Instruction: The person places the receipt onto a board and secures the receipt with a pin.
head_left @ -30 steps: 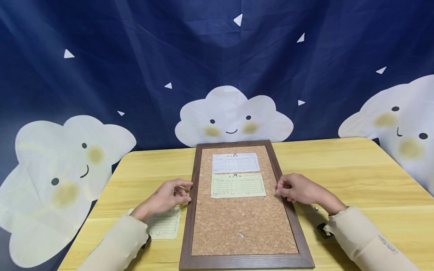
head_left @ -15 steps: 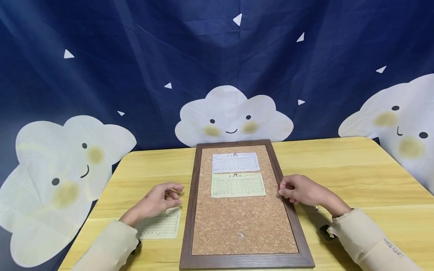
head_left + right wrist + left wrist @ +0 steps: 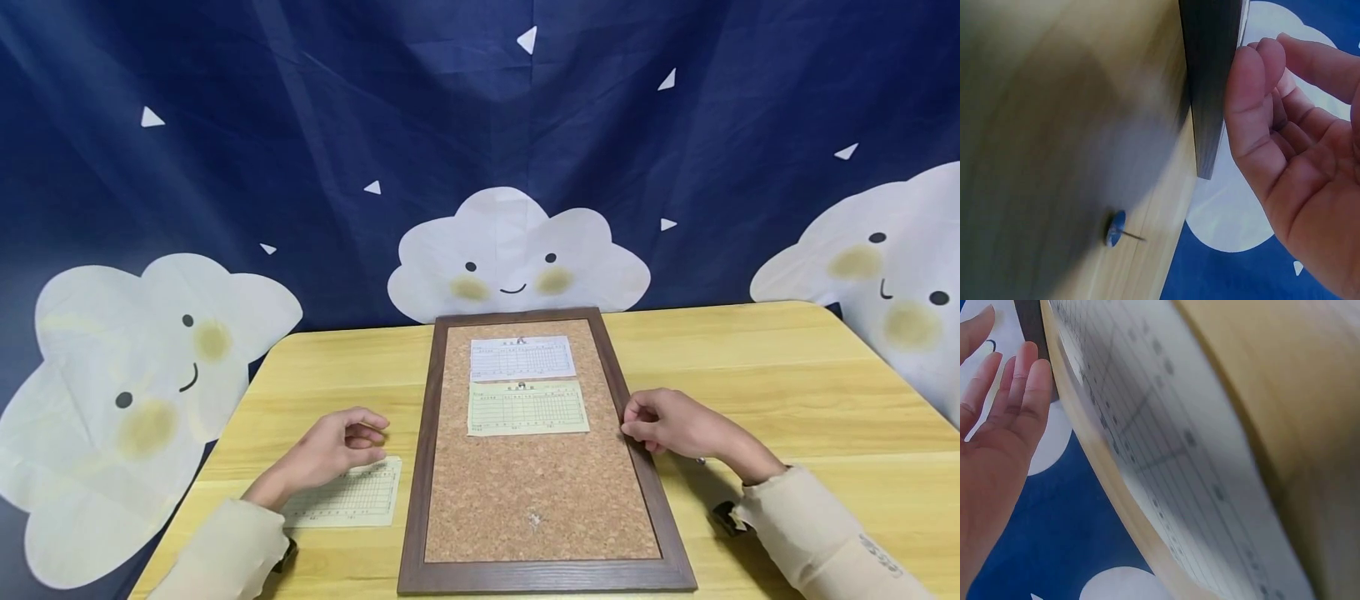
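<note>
A cork board (image 3: 540,479) in a brown wooden frame lies on the table. Pinned to its upper half are a white form slip (image 3: 521,362) and, below it, a pale green form slip (image 3: 527,412). Left of the board, my left hand (image 3: 330,450) hovers over a loose pale green slip (image 3: 348,504) with its fingers loosely bent and nothing between them; it partly covers the slip. My right hand (image 3: 667,427) is at the board's right frame edge, fingers loosely curled, nothing visible in it. A thumbtack (image 3: 1116,228) lies point-out on the table beneath it.
The yellow wood-grain table (image 3: 787,383) extends on both sides of the board. Behind it hangs a dark blue curtain (image 3: 337,125) printed with smiling clouds. A small whitish worn patch (image 3: 534,521) marks the lower cork.
My left hand has moved left, away from the board's left edge, to above the loose slip. The right hand has shifted slightly right along the frame. Board and pinned slips stay put.
</note>
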The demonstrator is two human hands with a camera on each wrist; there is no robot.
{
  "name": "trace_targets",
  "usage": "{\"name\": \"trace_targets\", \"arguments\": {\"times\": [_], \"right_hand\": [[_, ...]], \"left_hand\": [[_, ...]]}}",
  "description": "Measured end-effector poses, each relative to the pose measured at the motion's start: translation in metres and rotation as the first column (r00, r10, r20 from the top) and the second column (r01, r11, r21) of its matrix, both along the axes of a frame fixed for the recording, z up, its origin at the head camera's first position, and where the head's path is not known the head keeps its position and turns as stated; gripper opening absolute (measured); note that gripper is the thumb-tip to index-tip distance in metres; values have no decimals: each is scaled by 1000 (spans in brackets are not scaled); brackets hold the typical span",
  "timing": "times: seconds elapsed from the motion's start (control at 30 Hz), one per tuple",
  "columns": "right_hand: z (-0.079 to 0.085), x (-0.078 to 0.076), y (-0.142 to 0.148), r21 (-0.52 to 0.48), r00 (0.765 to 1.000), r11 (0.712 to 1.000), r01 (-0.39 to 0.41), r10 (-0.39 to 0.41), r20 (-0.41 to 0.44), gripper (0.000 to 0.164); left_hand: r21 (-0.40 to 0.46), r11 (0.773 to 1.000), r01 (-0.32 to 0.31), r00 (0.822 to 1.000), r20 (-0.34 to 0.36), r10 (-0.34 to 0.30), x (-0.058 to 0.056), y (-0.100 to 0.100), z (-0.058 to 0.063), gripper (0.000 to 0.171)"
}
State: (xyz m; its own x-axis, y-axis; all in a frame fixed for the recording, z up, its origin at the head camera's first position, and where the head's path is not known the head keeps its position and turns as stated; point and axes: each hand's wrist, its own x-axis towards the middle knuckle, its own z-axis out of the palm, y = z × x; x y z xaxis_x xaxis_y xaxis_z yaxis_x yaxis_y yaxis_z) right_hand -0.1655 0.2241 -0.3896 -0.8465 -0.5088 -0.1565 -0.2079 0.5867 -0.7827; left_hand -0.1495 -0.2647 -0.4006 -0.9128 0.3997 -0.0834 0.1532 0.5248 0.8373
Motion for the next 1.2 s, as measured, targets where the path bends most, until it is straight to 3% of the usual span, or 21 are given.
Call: {"name": "trace_targets", "arguments": {"times": [0.67,0.97,1.2], "right_hand": [[-3,9,13,-40,1000,999,-5,6,28,9],[-4,13,19,-61,998,998,-20,23,56,8],[-7,15,24,-67,996,998,-13,18,84,7]], "left_hand": [[-75,995,-69,997,-46,66,15,-36,-4,35],[-188,971,-150,987,-85,136,24,-50,-3,31],[-242,956,-166,985,-81,151,28,-62,-3,35]]}}
